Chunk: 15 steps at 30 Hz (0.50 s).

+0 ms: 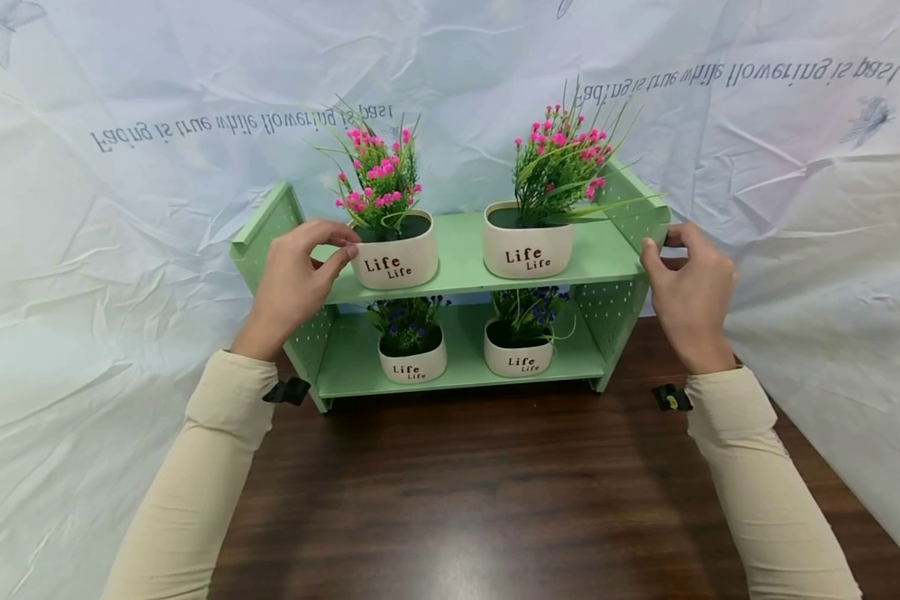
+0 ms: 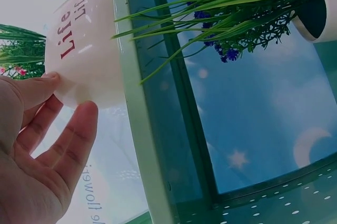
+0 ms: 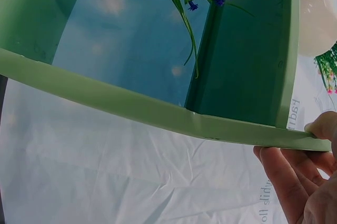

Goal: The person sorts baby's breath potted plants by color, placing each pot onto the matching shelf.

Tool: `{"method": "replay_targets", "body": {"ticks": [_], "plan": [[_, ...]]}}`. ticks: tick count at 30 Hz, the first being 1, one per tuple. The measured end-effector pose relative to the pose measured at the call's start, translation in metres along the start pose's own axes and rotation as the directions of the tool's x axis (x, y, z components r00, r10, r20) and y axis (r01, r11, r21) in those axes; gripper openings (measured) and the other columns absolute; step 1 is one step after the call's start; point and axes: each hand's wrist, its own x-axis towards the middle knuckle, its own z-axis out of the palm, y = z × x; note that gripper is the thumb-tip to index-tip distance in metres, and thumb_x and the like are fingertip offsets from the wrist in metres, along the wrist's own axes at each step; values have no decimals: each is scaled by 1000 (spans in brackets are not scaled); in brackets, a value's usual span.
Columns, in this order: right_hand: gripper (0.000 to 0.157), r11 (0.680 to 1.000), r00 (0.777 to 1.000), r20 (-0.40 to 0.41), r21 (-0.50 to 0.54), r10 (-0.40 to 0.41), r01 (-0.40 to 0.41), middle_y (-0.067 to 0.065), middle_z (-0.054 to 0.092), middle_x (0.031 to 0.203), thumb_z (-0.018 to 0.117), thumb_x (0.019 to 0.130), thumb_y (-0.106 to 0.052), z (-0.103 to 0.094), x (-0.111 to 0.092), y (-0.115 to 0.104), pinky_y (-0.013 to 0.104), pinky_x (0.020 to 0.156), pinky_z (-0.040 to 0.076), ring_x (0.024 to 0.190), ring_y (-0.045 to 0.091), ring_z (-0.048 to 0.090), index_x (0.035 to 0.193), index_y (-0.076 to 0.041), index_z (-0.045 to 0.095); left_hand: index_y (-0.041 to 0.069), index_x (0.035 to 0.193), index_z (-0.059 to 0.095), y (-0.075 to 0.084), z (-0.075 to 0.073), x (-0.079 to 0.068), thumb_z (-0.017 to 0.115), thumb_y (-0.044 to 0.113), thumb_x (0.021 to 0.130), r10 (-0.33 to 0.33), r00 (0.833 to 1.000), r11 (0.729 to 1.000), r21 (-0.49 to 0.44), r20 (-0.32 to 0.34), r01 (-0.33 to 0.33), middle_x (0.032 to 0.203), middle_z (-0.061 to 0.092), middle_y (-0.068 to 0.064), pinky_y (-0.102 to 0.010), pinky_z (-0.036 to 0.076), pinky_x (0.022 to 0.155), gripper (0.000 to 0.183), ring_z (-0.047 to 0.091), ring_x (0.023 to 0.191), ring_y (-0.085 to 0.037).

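Note:
A two-tier green shelf (image 1: 457, 290) carries several cream flowerpots lettered "Life". On its top tier, my left hand (image 1: 300, 267) pinches the left end of the pink-flowered pot (image 1: 397, 260). In the left wrist view, the thumb and fingers (image 2: 79, 140) lie against that pot's end. My right hand (image 1: 692, 287) grips the front edge of the shelf's right side panel (image 1: 633, 208). The right wrist view has the thumb on one face of the panel and the fingers (image 3: 287, 176) on the other. Another pink-flowered pot (image 1: 528, 250) stands on the top tier, to the right.
Two pots with blue-purple flowers, one left (image 1: 412, 365) and one right (image 1: 517, 358), stand on the lower tier. The shelf sits on a dark wooden table (image 1: 450, 483). A pale printed cloth (image 1: 195, 67) hangs behind and along both sides.

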Motion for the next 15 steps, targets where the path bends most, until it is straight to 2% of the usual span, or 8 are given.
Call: {"method": "replay_targets", "body": {"ticks": [4,11,15], "plan": [[24,1000,1000,-9,-14,3,-3,15,80,103,71,99,-20,1,0,-1,5,74,36,72,-33,45,109,1,75,8,117,77,0,-1,-1,69,14,104,-8,1000,1000,-6,1,8,121,74,-10,-51,60,77,17,70,113,-28],[24,999,1000,-17,-39,23,-24,13,80,103,72,99,-22,1,1,-1,26,80,46,71,-33,44,110,-1,76,10,123,76,2,0,-3,71,19,104,2,1000,1000,0,5,-2,127,72,-10,-52,62,78,22,70,115,-30],[24,999,999,1,-31,39,-39,11,80,105,70,100,-24,0,1,-1,14,79,44,71,-36,44,111,-3,76,10,122,76,2,2,-4,73,19,102,26,1000,1000,8,-12,-26,126,73,-10,-50,62,76,23,70,114,-30]]}}
